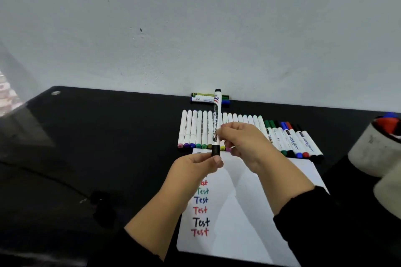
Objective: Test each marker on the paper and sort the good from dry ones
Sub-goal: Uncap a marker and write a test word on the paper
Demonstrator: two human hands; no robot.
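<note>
A white marker (217, 115) with a black cap stands upright above the paper (249, 212). My left hand (195, 171) pinches its black cap at the bottom end. My right hand (240, 143) grips the white barrel just above. The paper lies flat on the black table and bears several coloured "Test" words (200, 210) down its left side. A row of slim white markers (195, 129) lies behind the paper. To their right lies a group of thicker capped markers (293, 140). Two markers (202, 97) rest apart against the wall.
A grey cup (373, 147) holding red and blue markers stands at the right edge, with another pale cylinder (388, 188) in front of it. The black table (108, 147) meets a white wall (195, 28) at the back.
</note>
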